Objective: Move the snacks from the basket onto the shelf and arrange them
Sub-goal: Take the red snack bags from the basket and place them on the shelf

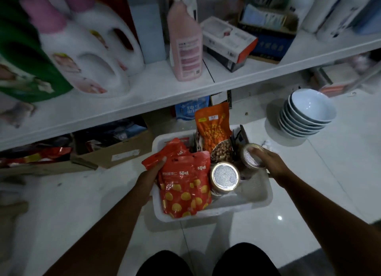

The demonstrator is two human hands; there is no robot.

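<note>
A white basket (237,205) sits on the floor in front of my knees. Inside it stand red snack bags (185,185) on the left, an orange nut bag (214,127) at the back, and a jar with a silver lid (224,175) in the middle. My left hand (150,174) grips the stack of red bags from the left side. My right hand (268,162) holds a second silver-lidded jar (250,156) at the basket's right side. The white shelf (165,90) runs above and behind the basket.
On the shelf stand white detergent jugs (92,55), a pink bottle (185,47) and boxes (228,43). A stack of bowls (307,115) sits on the floor to the right. Cardboard boxes (115,150) and packets lie under the shelf at left.
</note>
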